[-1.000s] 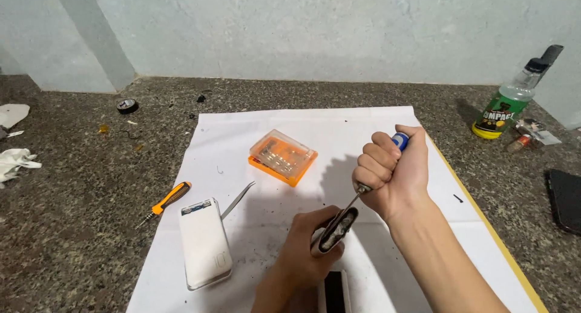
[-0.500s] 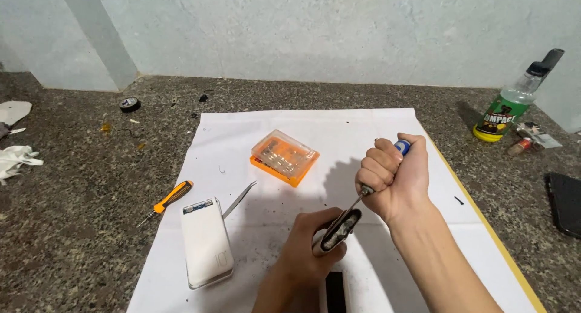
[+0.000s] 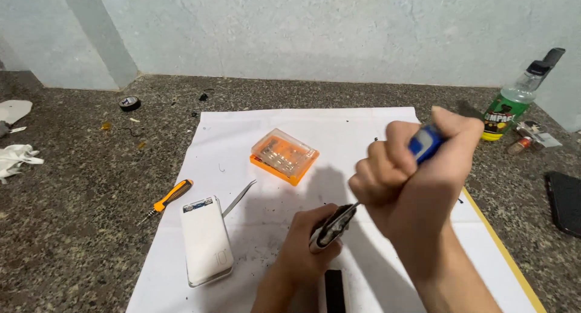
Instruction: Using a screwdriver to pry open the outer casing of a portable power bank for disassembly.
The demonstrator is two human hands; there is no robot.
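My right hand (image 3: 411,180) is closed in a fist around a blue-handled screwdriver (image 3: 425,142), whose thin shaft points down-left. Its tip meets a small dark and silver device (image 3: 331,228) that my left hand (image 3: 308,249) grips from below, just above the white paper sheet (image 3: 339,131). A small black block (image 3: 334,289) lies on the sheet under my hands. To the left lies a white power bank (image 3: 206,240), and metal tweezers (image 3: 239,198) rest beside it.
An orange plastic bit case (image 3: 284,155) sits mid-sheet. An orange-handled screwdriver (image 3: 168,198) lies on the granite floor at the sheet's left edge. A green spray bottle (image 3: 514,104), a black object (image 3: 566,201), tape roll (image 3: 129,103) and white cloth (image 3: 15,155) lie around.
My right hand with the screwdriver has risen slightly and looms larger in view; the tip stays at the device in my left hand. Other items are unmoved.
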